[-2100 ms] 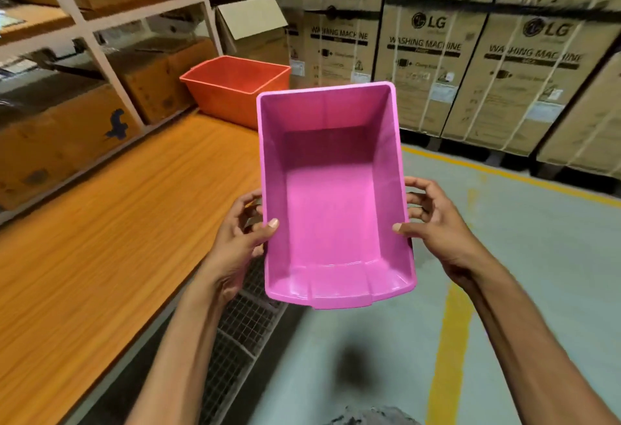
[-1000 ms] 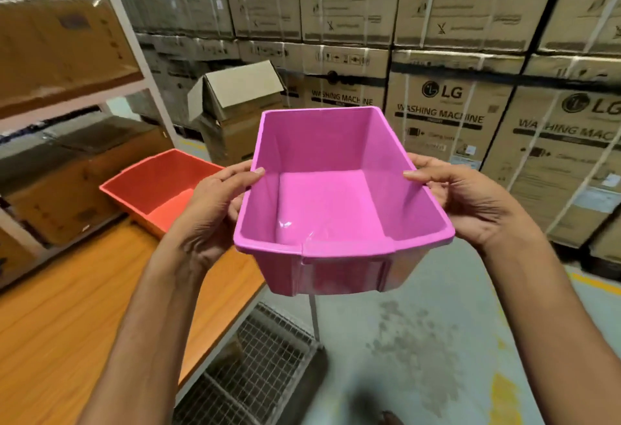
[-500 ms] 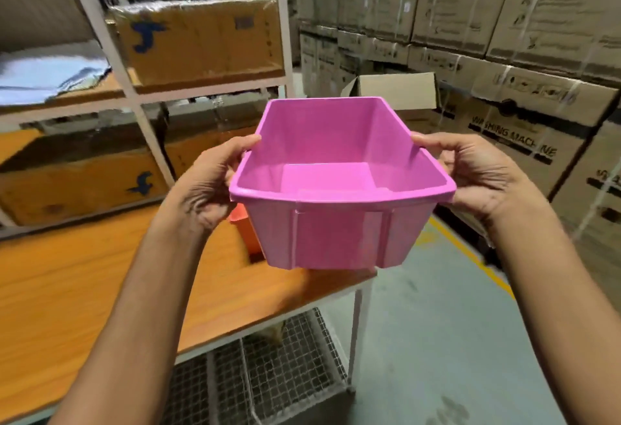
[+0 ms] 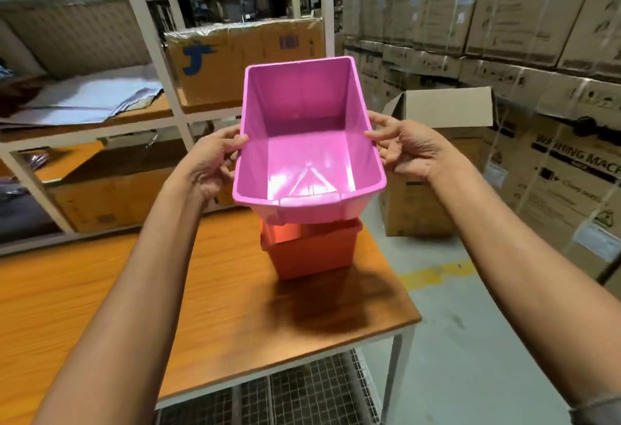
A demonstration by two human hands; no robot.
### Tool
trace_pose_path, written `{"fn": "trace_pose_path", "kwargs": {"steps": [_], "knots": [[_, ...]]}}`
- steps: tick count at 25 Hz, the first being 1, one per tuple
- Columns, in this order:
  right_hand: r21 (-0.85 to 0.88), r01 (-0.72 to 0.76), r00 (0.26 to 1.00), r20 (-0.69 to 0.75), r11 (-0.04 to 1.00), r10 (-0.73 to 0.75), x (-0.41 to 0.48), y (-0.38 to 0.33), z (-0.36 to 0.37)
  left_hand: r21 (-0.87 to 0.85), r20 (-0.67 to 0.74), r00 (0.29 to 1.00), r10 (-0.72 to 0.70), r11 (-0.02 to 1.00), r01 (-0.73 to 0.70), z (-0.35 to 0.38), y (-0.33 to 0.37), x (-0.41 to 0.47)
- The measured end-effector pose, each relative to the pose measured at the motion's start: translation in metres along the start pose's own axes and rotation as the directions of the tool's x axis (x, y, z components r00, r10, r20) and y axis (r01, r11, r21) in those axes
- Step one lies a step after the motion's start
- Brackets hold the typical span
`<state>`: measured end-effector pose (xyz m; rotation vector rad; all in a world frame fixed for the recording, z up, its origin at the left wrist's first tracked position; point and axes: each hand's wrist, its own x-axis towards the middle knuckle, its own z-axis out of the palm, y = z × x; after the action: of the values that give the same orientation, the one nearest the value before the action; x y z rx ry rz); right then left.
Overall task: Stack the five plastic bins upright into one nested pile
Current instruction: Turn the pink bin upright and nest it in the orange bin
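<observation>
A pink plastic bin (image 4: 302,142) is held upright and tipped toward me, its open top facing the camera. My left hand (image 4: 215,159) grips its left rim and my right hand (image 4: 408,148) grips its right rim. Directly beneath it an orange bin (image 4: 312,253) stands upright on the wooden table (image 4: 201,307) near the table's right end. The pink bin's base sits at the orange bin's opening, hiding most of that bin's inside. I cannot tell whether the two touch. No other bins are in sight.
White shelving (image 4: 158,64) with cardboard boxes (image 4: 248,54) runs behind the table. An open carton (image 4: 437,162) stands on the floor to the right, before a wall of stacked washing machine cartons (image 4: 554,88). A wire mesh shelf (image 4: 295,397) lies under the table.
I have carried the pink bin leftward from over the floor to above the orange bin. The view has turned toward the shelving, and the orange bin has reappeared below the pink one.
</observation>
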<state>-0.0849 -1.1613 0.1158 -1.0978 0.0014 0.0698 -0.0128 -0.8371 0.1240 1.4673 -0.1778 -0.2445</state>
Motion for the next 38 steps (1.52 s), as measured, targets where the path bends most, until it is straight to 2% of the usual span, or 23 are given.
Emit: {"fn": "trace_pose_path", "kwargs": {"steps": [4, 9, 12, 20, 27, 35, 38], "knots": [[0.067, -0.048, 0.999, -0.009, 0.997, 0.048, 0.025, 0.008, 0.003, -0.027, -0.037, 0.996, -0.08, 0.997, 0.079, -0.008, -0.015, 0.022], [-0.028, -0.131, 0.991, 0.002, 0.991, 0.131, 0.065, 0.021, -0.016, -0.117, -0.082, 0.986, -0.144, 0.984, 0.134, -0.011, -0.04, 0.042], [-0.024, -0.196, 0.98, -0.021, 0.98, 0.196, 0.076, 0.031, -0.025, -0.148, -0.079, 0.982, -0.174, 0.976, 0.161, -0.007, -0.05, 0.047], [-0.141, -0.365, 0.928, -0.134, 0.92, 0.348, 0.098, 0.061, -0.032, -0.042, -0.229, 0.916, -0.33, 0.943, 0.329, -0.005, -0.095, 0.066], [-0.172, -0.431, 0.868, -0.348, 0.886, 0.354, 0.108, 0.084, -0.036, 0.057, -0.356, 0.866, -0.352, 0.916, 0.397, 0.004, -0.109, 0.077], [-0.187, -0.44, 0.854, -0.391, 0.879, 0.344, 0.1, 0.091, -0.036, 0.022, -0.375, 0.861, -0.343, 0.925, 0.378, 0.007, -0.116, 0.068], [-0.259, -0.367, 0.873, -0.427, 0.893, 0.235, 0.095, 0.091, -0.029, 0.024, -0.404, 0.87, -0.283, 0.947, 0.319, 0.007, -0.115, 0.062]]}}
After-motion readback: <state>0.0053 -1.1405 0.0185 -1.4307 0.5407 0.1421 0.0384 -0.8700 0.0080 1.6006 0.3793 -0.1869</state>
